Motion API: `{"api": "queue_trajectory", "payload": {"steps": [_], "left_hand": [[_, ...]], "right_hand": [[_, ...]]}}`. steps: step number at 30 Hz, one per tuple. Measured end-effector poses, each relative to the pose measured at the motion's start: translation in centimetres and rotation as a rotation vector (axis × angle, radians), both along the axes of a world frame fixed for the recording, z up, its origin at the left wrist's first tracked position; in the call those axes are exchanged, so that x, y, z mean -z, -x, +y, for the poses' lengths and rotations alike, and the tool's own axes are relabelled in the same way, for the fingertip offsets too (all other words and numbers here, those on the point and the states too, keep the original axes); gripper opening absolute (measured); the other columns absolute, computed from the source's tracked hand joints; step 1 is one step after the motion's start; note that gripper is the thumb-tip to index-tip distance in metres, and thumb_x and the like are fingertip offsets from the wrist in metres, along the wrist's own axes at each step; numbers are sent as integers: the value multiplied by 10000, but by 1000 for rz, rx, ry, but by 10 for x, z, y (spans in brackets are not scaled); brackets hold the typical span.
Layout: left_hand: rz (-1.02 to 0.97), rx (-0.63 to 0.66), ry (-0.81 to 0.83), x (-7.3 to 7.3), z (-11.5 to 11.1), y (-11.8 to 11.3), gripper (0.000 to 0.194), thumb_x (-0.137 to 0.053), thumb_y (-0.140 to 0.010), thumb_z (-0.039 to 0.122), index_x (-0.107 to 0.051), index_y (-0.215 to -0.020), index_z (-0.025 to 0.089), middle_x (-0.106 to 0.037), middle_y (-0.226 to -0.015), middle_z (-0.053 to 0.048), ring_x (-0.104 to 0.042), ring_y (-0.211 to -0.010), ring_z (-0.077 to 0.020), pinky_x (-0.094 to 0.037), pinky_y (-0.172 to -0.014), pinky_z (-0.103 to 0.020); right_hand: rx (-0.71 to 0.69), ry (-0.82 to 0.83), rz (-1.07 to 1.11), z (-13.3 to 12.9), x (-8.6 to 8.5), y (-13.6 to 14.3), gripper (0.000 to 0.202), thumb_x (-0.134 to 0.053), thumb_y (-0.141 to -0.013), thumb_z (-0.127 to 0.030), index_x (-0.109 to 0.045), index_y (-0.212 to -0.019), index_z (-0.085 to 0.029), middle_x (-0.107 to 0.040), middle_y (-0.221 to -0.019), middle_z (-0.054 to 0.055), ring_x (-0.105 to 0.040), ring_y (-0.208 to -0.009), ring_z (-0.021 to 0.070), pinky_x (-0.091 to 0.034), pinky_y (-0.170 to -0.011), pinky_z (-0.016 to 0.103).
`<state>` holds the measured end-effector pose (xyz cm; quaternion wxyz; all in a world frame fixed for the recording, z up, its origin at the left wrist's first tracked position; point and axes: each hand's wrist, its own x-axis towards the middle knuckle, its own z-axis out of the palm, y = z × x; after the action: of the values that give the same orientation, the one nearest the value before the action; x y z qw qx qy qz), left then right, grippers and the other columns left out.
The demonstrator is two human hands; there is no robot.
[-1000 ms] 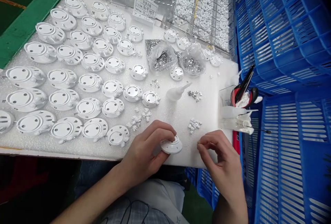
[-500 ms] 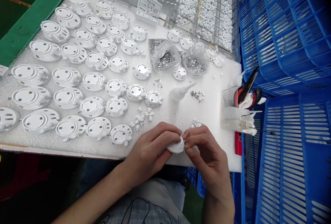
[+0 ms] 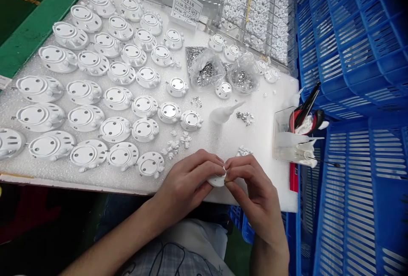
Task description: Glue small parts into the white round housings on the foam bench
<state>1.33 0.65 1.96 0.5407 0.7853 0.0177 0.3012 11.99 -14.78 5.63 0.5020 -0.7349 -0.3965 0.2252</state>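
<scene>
My left hand (image 3: 188,178) grips a small white oval plastic part (image 3: 216,180) near the front edge of the foam-topped table (image 3: 207,148). Its fingers curl over the part and hide much of its top. My right hand (image 3: 250,182) is closed in a pinch against the part's right rim. Whatever lies between those fingertips is too small to make out. Just behind the right hand lies a small pile of white bits (image 3: 244,151). Another heap of white pieces (image 3: 174,147) sits beyond the left hand. A white squeeze bottle with a pointed nozzle (image 3: 221,115) stands farther back.
Rows of similar white parts (image 3: 117,97) cover the left side. Plastic bags of tiny metal pieces (image 3: 205,74) lie behind the bottle. On the right stand a clear holder with tools (image 3: 283,140) and blue crates (image 3: 347,174). A divided clear tray (image 3: 255,16) sits at the back.
My right fingertips have moved slightly left, closer against the rim of the white part. My left hand keeps its grip. The whole view has shifted a little.
</scene>
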Motion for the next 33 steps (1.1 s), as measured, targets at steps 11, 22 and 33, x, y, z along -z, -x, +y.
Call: {"api": "queue_trajectory", "payload": {"steps": [11, 22, 33], "left_hand": [[-71, 56, -54, 3, 3, 2, 152, -612, -1008, 54, -693, -1039, 179, -779, -1018, -86, -785, -991, -191, -641, -915, -247], [-43, -9, 165, -6, 8, 0, 189, -737, -919, 36, -709, -1001, 203, -767, -1001, -52, -777, -952, -169, -640, -861, -249], [39, 86, 230, -13, 13, 0, 277, -705, -844, 17, -691, -1036, 216, -774, -985, -26, -749, -889, -147, -598, -787, -218]], "right_hand": [[-98, 25, 227, -1, -3, -11, 121, -715, -962, -204, -633, -903, -270, -630, -938, -25, -620, -945, 134, -516, -842, 261], [-42, -133, 229, 6, 14, -7, 213, -830, -881, -245, -672, -1019, -286, -625, -957, -21, -615, -901, 135, -520, -778, 258], [57, -298, -25, 4, 30, 2, 211, -725, -952, -162, -724, -1122, -287, -735, -927, 18, -684, -858, 180, -570, -735, 334]]}}
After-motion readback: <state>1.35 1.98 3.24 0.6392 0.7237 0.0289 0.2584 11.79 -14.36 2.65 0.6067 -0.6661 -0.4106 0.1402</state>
